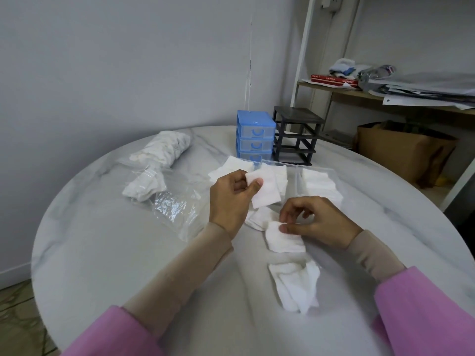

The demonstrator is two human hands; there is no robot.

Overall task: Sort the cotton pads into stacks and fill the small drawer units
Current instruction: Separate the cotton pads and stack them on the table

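Left hand [230,195] is raised just above the desk [128,253], thumb and fingers clamped on one corner of a single square cotton pad [264,187] so it hangs flat and faces the person; likely held up to check or to free it for stacking. Right hand [316,222] is low, fingertips pinched together on the edge of a second pad [282,238] lying on the desk, apparently peeling or lifting it off the loose pads beneath. A rumpled unsorted heap [295,286] sits nearest the person, within easy reach of the right hand. Beyond the hands, two clear drawer trays [318,185] stand pulled out on the desk; the right one holds a tidy stack, the left one is partly hidden behind the lifted pad. Having them out, close by, would make filling easier. The blue drawer unit [255,134] stands at the far edge with its drawers in; the black frame [295,134] beside it is empty of drawers, so the trays probably belong there. An opened clear plastic bag [169,201] and a wrapped bundle of pads [159,155] lie to the left, the supply. Red boxes [334,80] on the shelf carry white lettering, too small to read. No other writing legible.
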